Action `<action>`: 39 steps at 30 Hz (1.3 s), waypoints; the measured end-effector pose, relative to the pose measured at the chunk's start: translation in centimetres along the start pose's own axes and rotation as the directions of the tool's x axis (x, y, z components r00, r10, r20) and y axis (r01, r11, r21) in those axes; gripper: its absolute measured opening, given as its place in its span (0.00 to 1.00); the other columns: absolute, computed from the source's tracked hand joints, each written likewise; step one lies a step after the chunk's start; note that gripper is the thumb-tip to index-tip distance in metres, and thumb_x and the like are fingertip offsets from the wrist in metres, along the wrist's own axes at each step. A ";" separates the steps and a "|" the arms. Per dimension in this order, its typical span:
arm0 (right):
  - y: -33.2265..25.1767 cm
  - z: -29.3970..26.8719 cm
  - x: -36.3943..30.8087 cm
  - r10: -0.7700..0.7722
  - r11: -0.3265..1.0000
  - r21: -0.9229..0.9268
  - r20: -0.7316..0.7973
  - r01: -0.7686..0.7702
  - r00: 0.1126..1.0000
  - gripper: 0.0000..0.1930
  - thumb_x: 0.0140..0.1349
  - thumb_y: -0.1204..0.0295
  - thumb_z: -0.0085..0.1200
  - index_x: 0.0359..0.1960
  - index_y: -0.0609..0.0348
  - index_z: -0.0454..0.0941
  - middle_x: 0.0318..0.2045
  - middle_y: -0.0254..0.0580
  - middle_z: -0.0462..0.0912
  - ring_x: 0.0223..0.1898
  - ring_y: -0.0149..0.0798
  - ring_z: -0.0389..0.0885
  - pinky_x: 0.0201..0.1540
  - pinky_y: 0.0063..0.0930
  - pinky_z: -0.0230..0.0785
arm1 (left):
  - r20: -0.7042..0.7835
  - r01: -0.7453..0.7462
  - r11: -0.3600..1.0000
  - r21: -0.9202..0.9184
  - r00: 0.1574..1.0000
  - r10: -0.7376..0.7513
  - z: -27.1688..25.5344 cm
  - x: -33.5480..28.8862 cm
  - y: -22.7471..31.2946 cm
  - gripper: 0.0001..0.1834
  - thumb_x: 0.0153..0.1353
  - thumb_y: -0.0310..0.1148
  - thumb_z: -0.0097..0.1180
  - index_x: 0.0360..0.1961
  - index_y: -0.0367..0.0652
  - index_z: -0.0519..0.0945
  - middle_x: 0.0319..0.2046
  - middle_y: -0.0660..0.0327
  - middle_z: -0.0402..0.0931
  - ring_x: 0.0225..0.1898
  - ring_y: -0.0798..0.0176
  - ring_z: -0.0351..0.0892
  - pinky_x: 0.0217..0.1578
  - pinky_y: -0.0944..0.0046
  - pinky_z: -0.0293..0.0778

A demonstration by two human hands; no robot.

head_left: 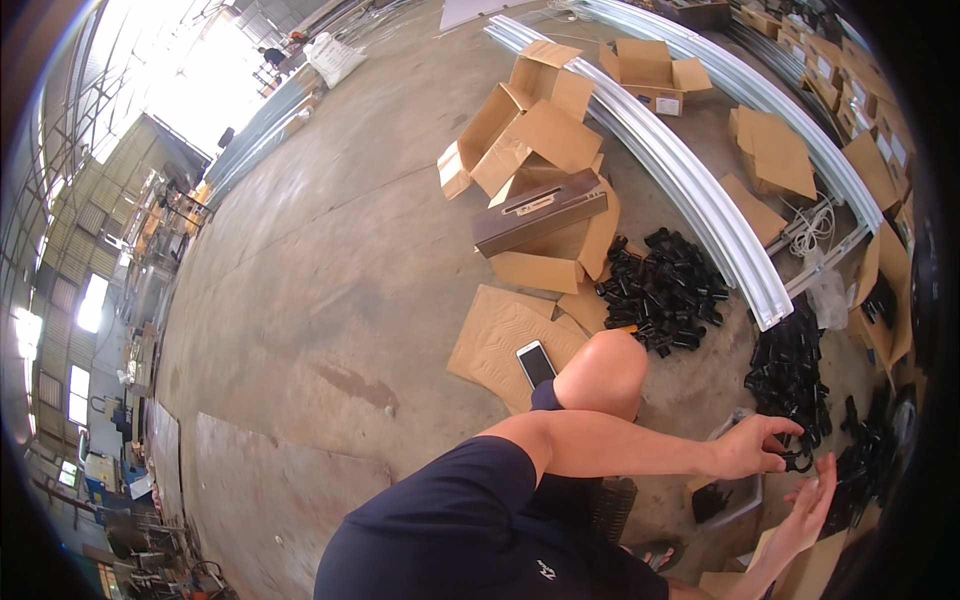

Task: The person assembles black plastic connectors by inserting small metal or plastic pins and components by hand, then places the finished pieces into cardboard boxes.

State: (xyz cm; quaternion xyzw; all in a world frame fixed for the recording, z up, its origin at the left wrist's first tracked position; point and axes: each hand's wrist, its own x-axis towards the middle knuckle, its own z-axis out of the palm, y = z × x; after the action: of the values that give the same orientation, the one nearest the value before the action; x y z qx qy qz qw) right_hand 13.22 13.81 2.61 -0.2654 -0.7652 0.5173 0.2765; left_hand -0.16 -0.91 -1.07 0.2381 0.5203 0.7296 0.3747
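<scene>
My left hand [752, 446] reaches across to the right, thumb and forefinger curled around a small black plastic part [799, 459] with a curved shape. Just below and to the right is my right hand [808, 502], its fingers stretched out and apart, close to that part. Whether the right fingertips touch it I cannot tell. A long heap of black plastic parts [790, 370] lies just beyond my hands, and more dark parts [868, 450] sit to their right. Below my left hand stands an open container [745, 505] with a black piece inside.
A larger pile of black parts [665, 295] lies past my knee. A white phone [536, 364] rests on flattened cardboard [485, 335]. Open cartons [570, 135], a dark brown box [545, 212] and long silver metal rails [690, 160] spread beyond. Stacked cartons [865, 95] line the right.
</scene>
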 end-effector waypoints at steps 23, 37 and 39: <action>1.5 -0.7 1.5 0.283 0.877 0.357 0.156 -0.321 0.946 0.15 0.69 0.75 0.61 0.55 0.67 0.82 0.38 0.36 0.86 0.33 0.24 0.81 0.36 0.20 0.76 | 0.041 0.118 0.984 0.134 0.991 -0.125 1.2 0.8 -1.9 0.23 0.64 0.19 0.64 0.61 0.34 0.80 0.50 0.58 0.86 0.47 0.72 0.82 0.52 0.71 0.78; 5.6 -0.8 3.4 0.350 0.825 0.408 0.176 -0.391 0.920 0.22 0.75 0.60 0.55 0.61 0.66 0.77 0.45 0.44 0.86 0.40 0.31 0.83 0.42 0.26 0.79 | -0.047 0.275 0.894 -0.353 0.950 -0.310 0.4 1.9 -3.0 0.20 0.68 0.20 0.59 0.61 0.33 0.79 0.50 0.53 0.84 0.45 0.58 0.86 0.49 0.59 0.86; 8.9 -0.5 4.6 0.455 0.845 0.250 0.127 -0.472 0.881 0.20 0.73 0.60 0.57 0.56 0.64 0.81 0.44 0.44 0.87 0.40 0.35 0.84 0.42 0.29 0.79 | -0.031 0.249 0.878 -0.410 0.958 -0.286 -0.1 2.4 -3.0 0.19 0.68 0.20 0.59 0.60 0.33 0.79 0.50 0.53 0.84 0.45 0.57 0.86 0.50 0.59 0.86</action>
State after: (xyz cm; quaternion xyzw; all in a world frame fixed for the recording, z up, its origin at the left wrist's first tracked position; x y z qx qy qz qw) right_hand 11.35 20.19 -4.88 -0.3854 -0.6078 0.6772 0.1532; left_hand -0.79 1.48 -3.98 0.0484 0.4039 0.7718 0.4887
